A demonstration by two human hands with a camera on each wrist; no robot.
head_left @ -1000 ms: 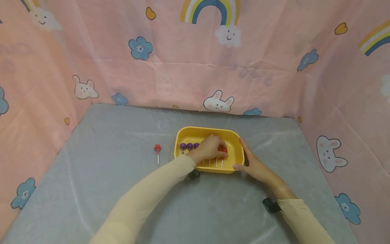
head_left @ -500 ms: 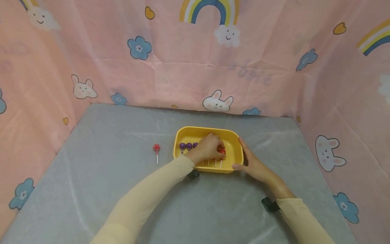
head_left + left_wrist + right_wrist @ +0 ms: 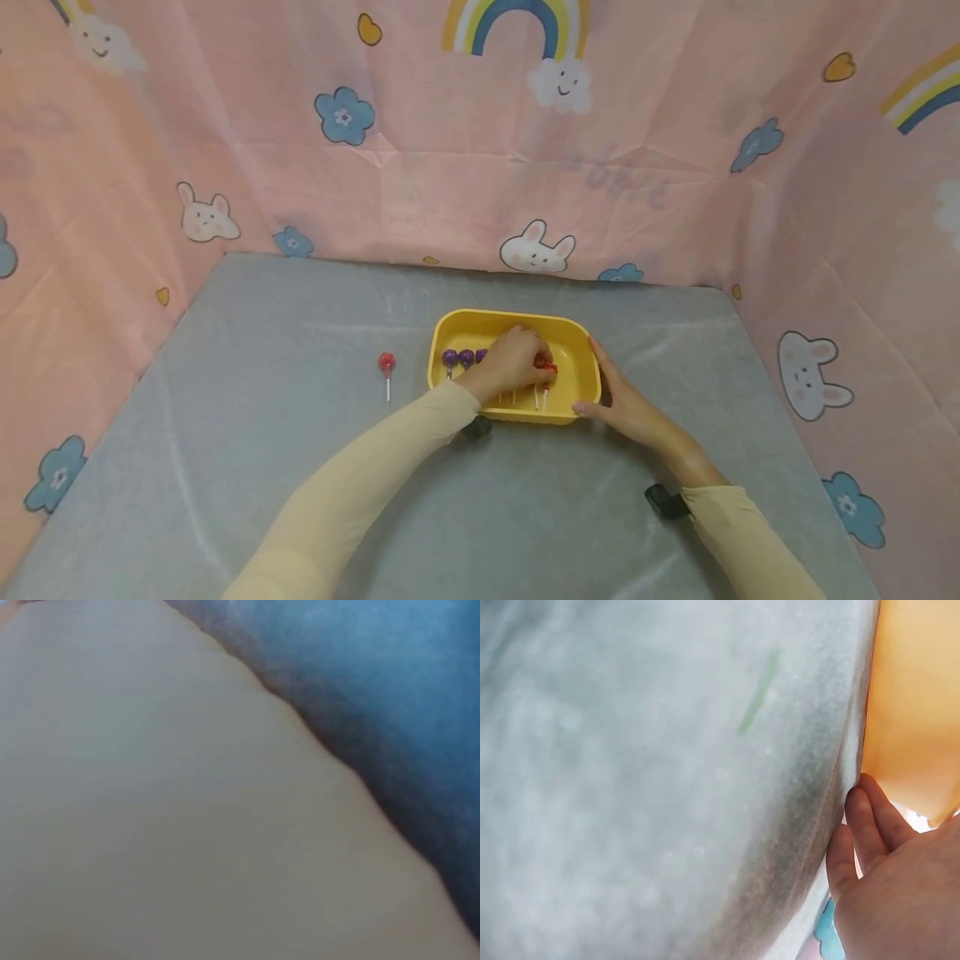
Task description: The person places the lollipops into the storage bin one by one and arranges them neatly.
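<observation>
A yellow tray (image 3: 574, 392) stands on the grey cloth in the middle of the head view. Inside it, purple lollipops (image 3: 467, 358) lie in a row at the left. Red lollipops (image 3: 550, 368) lie further right, partly covered by my left hand (image 3: 513, 360). That hand reaches into the tray with curled fingers, pinching a red lollipop whose head is mostly hidden; several white sticks show below. My right hand (image 3: 628, 408) holds the tray's right end, thumb at the front wall, fingers along the outer side wall. The left wrist view shows only sleeve (image 3: 187, 787) and cloth.
A single red lollipop (image 3: 387, 363) lies on the grey cloth (image 3: 300, 358), left of the tray. Pink printed fabric (image 3: 420, 192) rises behind and at both sides. Dark wrist cameras (image 3: 666, 502) are worn on both arms.
Inside the tray, my left fingers have shifted slightly, and one lollipop stick has come closer to the rightmost one. My right hand and the tray look unmoved.
</observation>
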